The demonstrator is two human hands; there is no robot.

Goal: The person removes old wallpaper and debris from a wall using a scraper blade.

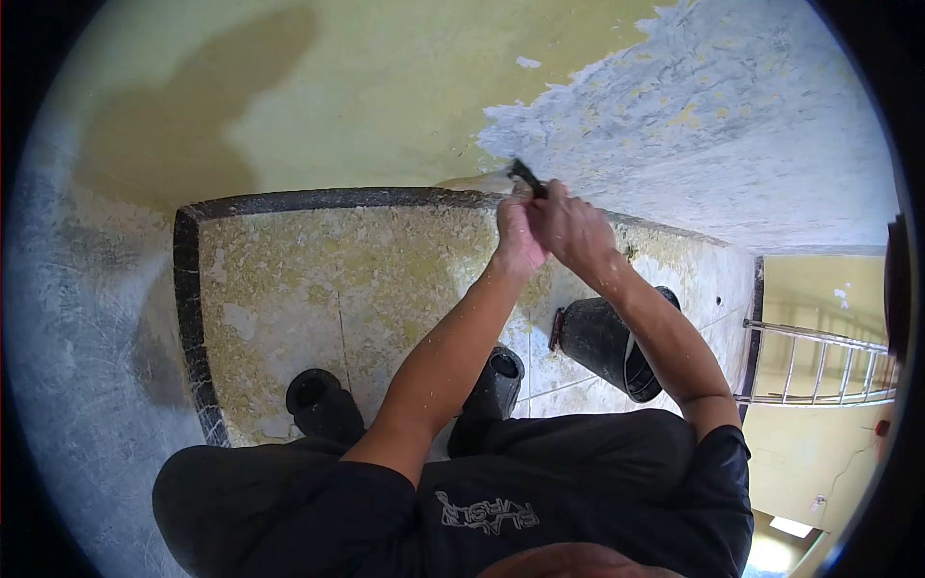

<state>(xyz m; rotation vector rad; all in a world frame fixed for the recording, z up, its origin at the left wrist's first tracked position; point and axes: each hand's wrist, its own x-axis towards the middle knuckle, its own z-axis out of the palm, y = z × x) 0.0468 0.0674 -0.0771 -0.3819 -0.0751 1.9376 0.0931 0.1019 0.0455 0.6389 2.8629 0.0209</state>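
Observation:
In the head view both my hands are together in front of the wall (366, 116), closed on a dark scraper (525, 177). My left hand (520, 231) wraps around it from the left. Pressed close beside it, my right hand (578, 229) grips the same tool, and its fingers hide most of the handle. The scraper's tip is blurred and lies at the ragged border between yellow paint and the bare grey-white patch (665, 135). I cannot make out the blade's exact shape.
Paint flakes cover the tiled floor (279, 279) below the wall, along a dark skirting strip (328, 199). A black bucket (597, 337) lies tipped on its side under my right forearm. A metal ladder (819, 366) is at the far right. My dark shoes (323, 400) are on the floor.

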